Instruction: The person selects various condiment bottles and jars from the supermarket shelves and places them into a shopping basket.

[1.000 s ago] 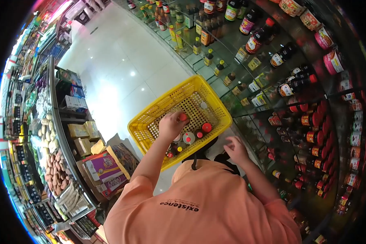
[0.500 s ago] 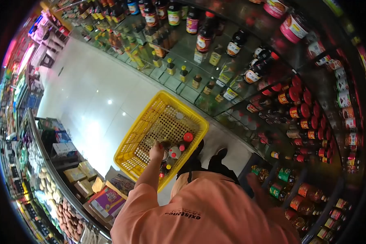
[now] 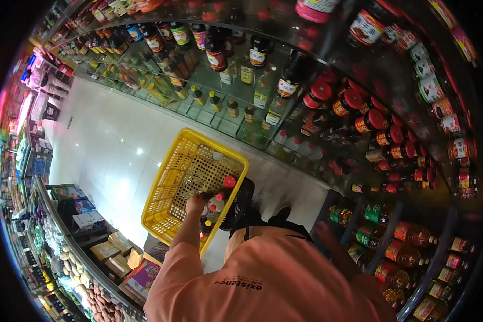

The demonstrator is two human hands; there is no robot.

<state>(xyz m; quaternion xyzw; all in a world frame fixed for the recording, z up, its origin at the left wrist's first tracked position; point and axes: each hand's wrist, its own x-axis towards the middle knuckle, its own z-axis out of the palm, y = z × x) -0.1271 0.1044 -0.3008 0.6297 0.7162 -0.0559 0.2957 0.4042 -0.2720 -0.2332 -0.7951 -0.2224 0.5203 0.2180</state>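
Note:
A yellow perforated basket point(image 3: 154, 188) stands on the floor in front of me. My left hand point(image 3: 195, 205) reaches into it, fingers curled round a red-capped bottle whose body is mostly hidden. Beside that hand, along the basket's near right side, lie several bottles and jars, among them a red-lidded jar point(image 3: 229, 182) and a bottle with a pale top and red cap point(image 3: 216, 203). A small white round piece point(image 3: 217, 156) shows near the far end. My right hand point(image 3: 325, 234) hangs out to the right, dark and smeared, its fingers hard to make out.
Glass shelves point(image 3: 198, 114) with sauce bottles and red-lidded jars run across the back and right. Large oil bottles point(image 3: 411, 234) lie on a rack at right. Cartons point(image 3: 142, 276) and a produce stand point(image 3: 80, 265) are at left. A person point(image 3: 48, 80) is far off.
The view has swung to the right, so basket and shelves sit further left. My left hand has stayed in the basket. My right hand has dropped lower at my side.

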